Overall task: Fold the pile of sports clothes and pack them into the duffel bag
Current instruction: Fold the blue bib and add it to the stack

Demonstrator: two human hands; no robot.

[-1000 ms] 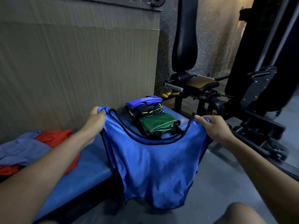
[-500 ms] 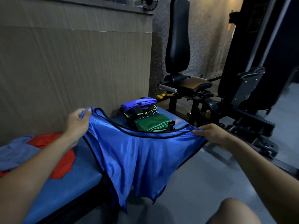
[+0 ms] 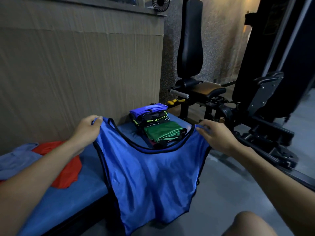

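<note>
We hold a blue vest (image 3: 150,174) up by its shoulder straps — our left hand (image 3: 87,130) pinches one strap, our right hand (image 3: 216,135) pinches the other, fingers curled on the cloth. It hangs spread between them over the edge of the blue bench (image 3: 68,193). Behind it sits a stack of folded clothes (image 3: 156,126) — to the left, loose red and pale blue garments (image 3: 51,160).

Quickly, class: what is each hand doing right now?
Left hand: pinches one shoulder strap of the blue vest.
Right hand: pinches the other strap.
</note>
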